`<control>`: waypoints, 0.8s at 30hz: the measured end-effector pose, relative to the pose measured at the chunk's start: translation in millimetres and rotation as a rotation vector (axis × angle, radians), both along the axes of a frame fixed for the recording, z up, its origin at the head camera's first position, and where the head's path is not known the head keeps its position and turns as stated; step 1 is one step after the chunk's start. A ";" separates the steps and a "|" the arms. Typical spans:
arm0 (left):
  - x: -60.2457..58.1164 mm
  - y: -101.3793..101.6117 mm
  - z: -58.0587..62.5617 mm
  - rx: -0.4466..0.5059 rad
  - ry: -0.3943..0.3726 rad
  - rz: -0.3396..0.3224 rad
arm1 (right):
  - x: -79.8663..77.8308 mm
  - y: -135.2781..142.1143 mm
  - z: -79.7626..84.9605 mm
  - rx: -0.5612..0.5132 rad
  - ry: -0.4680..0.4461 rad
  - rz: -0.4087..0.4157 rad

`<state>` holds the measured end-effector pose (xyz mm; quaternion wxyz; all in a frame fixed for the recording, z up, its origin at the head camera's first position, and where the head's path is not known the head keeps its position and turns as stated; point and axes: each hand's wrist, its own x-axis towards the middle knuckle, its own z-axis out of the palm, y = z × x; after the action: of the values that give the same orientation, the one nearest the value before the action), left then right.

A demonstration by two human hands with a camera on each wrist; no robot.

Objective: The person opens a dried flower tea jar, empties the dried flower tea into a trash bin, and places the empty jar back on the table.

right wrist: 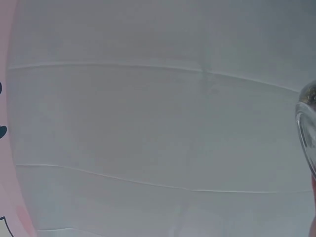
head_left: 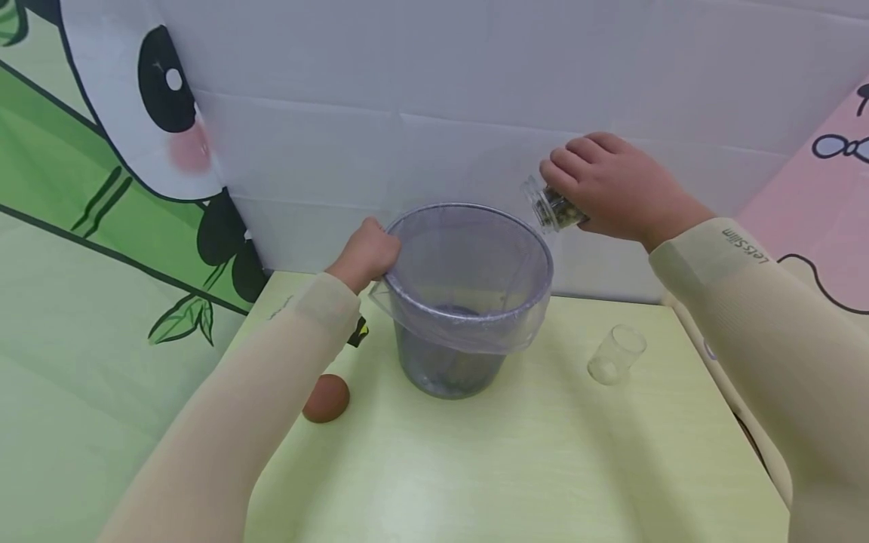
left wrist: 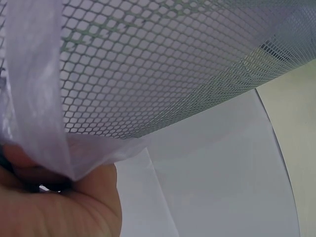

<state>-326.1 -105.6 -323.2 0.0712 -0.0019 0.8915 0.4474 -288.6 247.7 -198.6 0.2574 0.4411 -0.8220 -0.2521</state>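
A mesh waste bin (head_left: 444, 369) with a thin translucent plastic liner (head_left: 468, 332) folded over its rim stands on the table. My left hand (head_left: 370, 253) grips the bin's left rim; in the left wrist view the liner's loose edge hangs over the fingers of that hand (left wrist: 74, 212). With my right hand (head_left: 611, 188) I hold a clear glass jar (head_left: 548, 210) up at the bin's right rim. The jar is tilted, its mouth toward the bin, with dark greenish bits inside. Only the edge of the jar (right wrist: 307, 128) enters the right wrist view.
A clear, empty-looking glass cylinder (head_left: 616, 354) rests on the table (head_left: 441, 467) right of the bin. At the left, a reddish-brown round object (head_left: 327, 398) lies beside my forearm, with a small black-and-yellow item (head_left: 360, 332) behind. A white sheet (head_left: 441, 136) hangs behind the table.
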 end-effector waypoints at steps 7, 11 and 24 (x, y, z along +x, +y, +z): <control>-0.9 -0.2 -0.4 -0.005 0.004 0.002 | -2.2 -1.8 -1.3 0.001 0.016 0.052; -2.2 0.5 -0.7 -0.008 0.007 0.003 | -2.2 -0.1 -1.4 0.026 0.036 0.067; -1.7 0.1 -1.6 -0.006 -0.001 0.011 | -2.5 -1.3 3.2 0.088 0.082 0.115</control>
<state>-327.8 -105.5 -324.8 0.0691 -0.0073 0.8927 0.4453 -291.1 246.4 -195.4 0.2849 0.4876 -0.7723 -0.2908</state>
